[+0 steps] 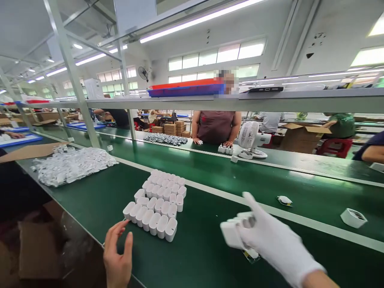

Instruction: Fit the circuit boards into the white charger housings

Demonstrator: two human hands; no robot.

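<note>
My left hand (117, 256) is bare and rests at the near edge of the green belt (210, 256), fingers apart, holding nothing. Just beyond it stands a block of several white plastic cases (157, 200) in rows. My right hand (270, 236) wears a white glove and is closed on a white plastic case (231, 234), held above the belt to the right of the block. A small label or wrapper (251, 256) lies under that hand.
A heap of bagged white parts (72, 164) lies at the left. A lone white case (353, 218) and a small wrapped piece (284, 200) sit on the belt at right. Across the line a person in a brown top (216, 126) stands by a white fan (249, 140).
</note>
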